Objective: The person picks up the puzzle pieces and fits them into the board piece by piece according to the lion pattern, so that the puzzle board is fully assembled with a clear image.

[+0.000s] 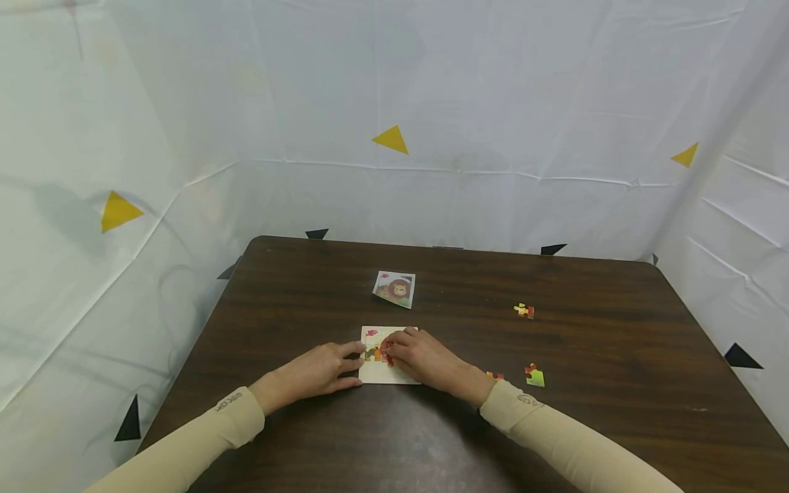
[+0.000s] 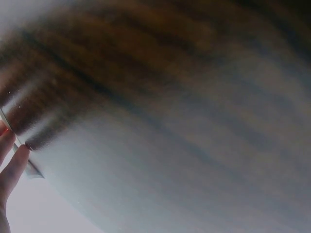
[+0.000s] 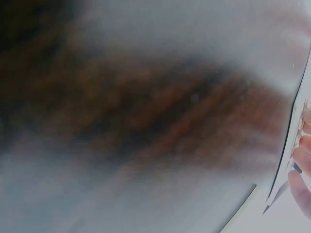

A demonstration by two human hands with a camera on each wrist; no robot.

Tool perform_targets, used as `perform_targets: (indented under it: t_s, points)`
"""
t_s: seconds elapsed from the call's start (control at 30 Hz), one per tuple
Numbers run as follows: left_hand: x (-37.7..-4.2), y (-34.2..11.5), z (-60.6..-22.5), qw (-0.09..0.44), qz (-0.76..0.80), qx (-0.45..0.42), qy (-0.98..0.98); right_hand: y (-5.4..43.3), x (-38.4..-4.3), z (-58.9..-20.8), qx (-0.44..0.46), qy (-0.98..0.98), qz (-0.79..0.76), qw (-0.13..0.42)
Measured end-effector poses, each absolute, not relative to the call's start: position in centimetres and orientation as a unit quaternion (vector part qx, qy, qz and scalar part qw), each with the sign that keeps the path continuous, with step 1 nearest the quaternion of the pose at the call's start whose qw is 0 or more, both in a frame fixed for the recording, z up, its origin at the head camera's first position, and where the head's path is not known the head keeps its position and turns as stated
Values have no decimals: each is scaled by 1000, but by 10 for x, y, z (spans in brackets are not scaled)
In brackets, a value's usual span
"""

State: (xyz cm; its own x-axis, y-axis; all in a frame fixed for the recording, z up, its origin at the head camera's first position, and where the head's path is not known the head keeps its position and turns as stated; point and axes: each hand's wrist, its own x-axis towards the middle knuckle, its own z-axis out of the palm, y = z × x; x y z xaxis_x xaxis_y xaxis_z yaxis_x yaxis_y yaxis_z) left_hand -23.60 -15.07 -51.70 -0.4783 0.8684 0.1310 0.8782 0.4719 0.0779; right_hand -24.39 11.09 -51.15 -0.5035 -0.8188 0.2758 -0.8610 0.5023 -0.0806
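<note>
A small pale puzzle board [image 1: 390, 375] lies flat on the dark table, with a few colourful pieces in its upper left part. My left hand [image 1: 317, 370] rests at its left edge, and in the left wrist view the fingertips [image 2: 18, 162] touch that edge. Over the board's right half is my right hand [image 1: 434, 359], its fingers bent down and pinching a reddish puzzle piece [image 1: 388, 355] near the middle. That hand covers much of the board's right side. Only fingers [image 3: 302, 158] and the board's edge show in the right wrist view.
A picture card [image 1: 394, 289] with a lion lies behind the board, one corner lifted. To the right are loose puzzle pieces: a yellow-red one [image 1: 524, 311], a green-red one [image 1: 535, 376] and one [image 1: 495, 375] partly behind the right forearm. White sheeting [image 1: 462, 89] surrounds the table [image 1: 296, 281].
</note>
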Motion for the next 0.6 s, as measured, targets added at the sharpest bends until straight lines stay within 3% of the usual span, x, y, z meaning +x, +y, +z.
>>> perform_targets:
  t_s: [0.6]
  points:
    - [-237, -150, -519, 48, -66, -512, -855, 108, -242, -512, 474, -869, 96, 106]
